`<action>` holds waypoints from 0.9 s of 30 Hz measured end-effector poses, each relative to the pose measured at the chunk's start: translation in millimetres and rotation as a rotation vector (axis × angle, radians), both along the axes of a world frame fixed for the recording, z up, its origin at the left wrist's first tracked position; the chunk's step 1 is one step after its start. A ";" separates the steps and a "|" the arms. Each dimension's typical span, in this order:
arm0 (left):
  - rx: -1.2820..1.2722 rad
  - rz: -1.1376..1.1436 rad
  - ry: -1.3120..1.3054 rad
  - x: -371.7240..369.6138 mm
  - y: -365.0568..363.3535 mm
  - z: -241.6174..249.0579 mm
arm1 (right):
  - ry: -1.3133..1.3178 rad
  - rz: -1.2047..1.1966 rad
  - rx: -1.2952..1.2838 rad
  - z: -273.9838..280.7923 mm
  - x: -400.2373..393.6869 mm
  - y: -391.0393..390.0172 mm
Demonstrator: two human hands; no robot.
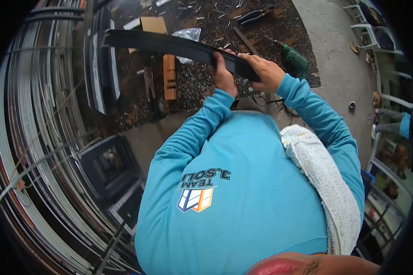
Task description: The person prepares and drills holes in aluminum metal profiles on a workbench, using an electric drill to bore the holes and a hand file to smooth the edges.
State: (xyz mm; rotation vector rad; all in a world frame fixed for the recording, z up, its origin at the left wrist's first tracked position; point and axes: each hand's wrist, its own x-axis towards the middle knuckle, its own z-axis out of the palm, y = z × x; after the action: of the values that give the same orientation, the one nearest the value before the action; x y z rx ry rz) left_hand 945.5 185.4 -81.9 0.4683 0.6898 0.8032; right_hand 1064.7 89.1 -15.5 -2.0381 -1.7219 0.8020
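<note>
A long dark metal profile (pixel 170 46) is held above the worktable, slanting from the upper left down toward my body. My left hand (pixel 224 75) grips it from below, thumb up against its near side. Around its right end my right hand (pixel 265 72) is closed, fingers over the top edge. Beneath and beyond the profile lie a clear plastic bag (pixel 188 35) and an orange-brown block (pixel 169 75) with slots in its side. A green power drill (pixel 294 61) rests to the right of my right hand.
Shavings and small bits litter the dark worktable (pixel 192 91). Pliers (pixel 254 16) and a cardboard piece (pixel 153 24) lie at the back. More profiles (pixel 101 68) sit at the table's left. A rack of long bars (pixel 32 114) stands farther left. Chairs (pixel 376 34) are at the far right.
</note>
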 end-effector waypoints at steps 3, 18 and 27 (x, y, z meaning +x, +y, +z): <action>0.031 -0.449 0.224 -38.7 -20.9 -23.1 | 0.262 0.055 0.118 -47.4 23.7 -48.9; 0.764 -0.145 1.083 -224.5 91.7 -145.6 | 0.564 0.100 0.048 -135.6 85.6 -99.0; 0.755 -0.135 1.255 -209.3 28.9 -108.0 | 0.236 0.153 0.153 -89.2 93.8 -7.3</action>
State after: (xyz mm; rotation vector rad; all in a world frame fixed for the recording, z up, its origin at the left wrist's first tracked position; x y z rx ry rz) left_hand 736.2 214.3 -189.9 1.7599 1.4708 0.5496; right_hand 1158.5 81.8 -104.7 -1.6566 -1.7596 0.8894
